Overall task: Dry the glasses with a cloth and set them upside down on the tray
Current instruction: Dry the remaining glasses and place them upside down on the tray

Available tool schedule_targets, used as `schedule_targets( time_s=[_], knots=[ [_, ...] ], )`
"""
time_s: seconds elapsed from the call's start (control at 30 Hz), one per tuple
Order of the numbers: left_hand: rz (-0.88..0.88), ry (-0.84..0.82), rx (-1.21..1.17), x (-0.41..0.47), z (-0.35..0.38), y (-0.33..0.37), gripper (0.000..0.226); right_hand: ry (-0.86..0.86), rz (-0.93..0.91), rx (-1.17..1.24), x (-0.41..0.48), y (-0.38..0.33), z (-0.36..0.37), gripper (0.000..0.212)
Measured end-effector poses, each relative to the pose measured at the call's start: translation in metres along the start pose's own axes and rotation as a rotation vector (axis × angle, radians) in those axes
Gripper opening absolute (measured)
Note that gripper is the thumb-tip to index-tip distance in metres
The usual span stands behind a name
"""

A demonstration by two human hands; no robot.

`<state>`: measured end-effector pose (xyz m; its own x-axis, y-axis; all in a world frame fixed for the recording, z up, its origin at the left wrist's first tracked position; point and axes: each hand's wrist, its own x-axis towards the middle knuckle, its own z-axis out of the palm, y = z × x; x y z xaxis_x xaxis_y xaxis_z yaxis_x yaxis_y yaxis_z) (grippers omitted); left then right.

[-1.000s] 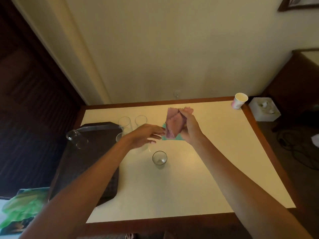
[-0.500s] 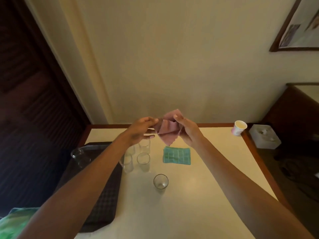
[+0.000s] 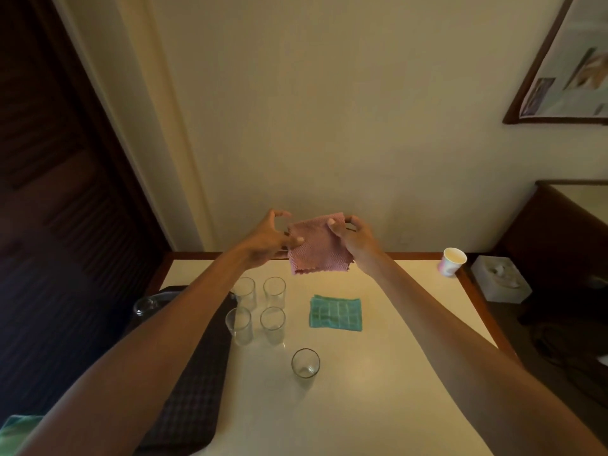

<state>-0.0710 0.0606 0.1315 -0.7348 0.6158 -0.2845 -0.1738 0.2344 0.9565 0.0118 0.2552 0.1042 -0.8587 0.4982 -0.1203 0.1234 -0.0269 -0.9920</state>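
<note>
pink cloth [image 3: 317,246]: soft, light and floppy I'd guess, best taken by its edges; held up in the air, right of the tray [image 3: 194,390]
left grip [image 3: 266,240]: pinching the cloth's left edge
right grip [image 3: 357,240]: pinching its top corner
arms: both stretched forward
glasses [image 3: 274,292]: fragile, probably slick; upright just right of the tray

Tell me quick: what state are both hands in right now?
Left hand: holding, pinching the left edge of the pink cloth.
Right hand: holding, pinching the same cloth's upper right edge.
</note>
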Motion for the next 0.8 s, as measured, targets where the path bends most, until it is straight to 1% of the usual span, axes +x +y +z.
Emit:
schedule_targets(
  time_s=[0.03, 0.1, 0.17, 0.2, 0.27, 0.3, 0.37, 0.4, 0.47, 0.53, 0.6, 0.67, 0.8],
  knots=[
    [0.016, 0.024, -0.016, -0.001, -0.001, 0.001, 0.065, 0.012, 0.001, -0.016, 0.001, -0.001, -0.001, 0.013],
    [0.055, 0.095, -0.032, -0.002, 0.000, 0.003, 0.061, 0.064, 0.032, -0.046, 0.002, -0.005, -0.002, 0.019],
    [0.086, 0.156, -0.023, -0.001, 0.001, 0.005, 0.046, 0.092, 0.071, -0.035, 0.003, -0.009, -0.003, 0.039],
    [0.096, 0.161, -0.027, 0.000, 0.002, 0.007, 0.037, 0.070, 0.084, -0.007, 0.002, -0.011, -0.004, 0.050],
    [0.108, 0.139, -0.034, -0.001, 0.001, 0.012, 0.026, -0.046, 0.072, 0.035, 0.000, -0.015, -0.007, 0.064],
    [0.116, 0.116, -0.014, -0.002, -0.001, 0.015, 0.026, -0.121, 0.048, 0.018, -0.002, -0.018, -0.009, 0.068],
    [0.129, 0.040, 0.076, -0.006, -0.005, 0.023, 0.037, -0.248, -0.028, -0.104, -0.004, -0.027, -0.013, 0.076],
    [0.127, -0.008, 0.141, -0.009, -0.006, 0.027, 0.045, -0.286, -0.076, -0.181, -0.004, -0.031, -0.013, 0.076],
    [0.114, -0.066, 0.283, -0.009, -0.008, 0.031, 0.059, -0.318, -0.166, -0.311, -0.005, -0.039, -0.014, 0.067],
    [0.137, -0.060, 0.447, -0.006, -0.009, 0.031, 0.063, -0.308, -0.227, -0.444, -0.005, -0.044, -0.014, 0.059],
    [0.187, -0.025, 0.605, -0.004, -0.009, 0.028, 0.056, -0.311, -0.289, -0.623, -0.004, -0.042, -0.015, 0.054],
    [0.216, 0.002, 0.732, -0.002, -0.008, 0.025, 0.049, -0.328, -0.328, -0.790, -0.003, -0.038, -0.014, 0.044],
    [0.193, 0.023, 0.884, -0.002, -0.007, 0.024, 0.037, -0.320, -0.387, -0.979, -0.006, -0.033, -0.009, 0.014]
  ],
)
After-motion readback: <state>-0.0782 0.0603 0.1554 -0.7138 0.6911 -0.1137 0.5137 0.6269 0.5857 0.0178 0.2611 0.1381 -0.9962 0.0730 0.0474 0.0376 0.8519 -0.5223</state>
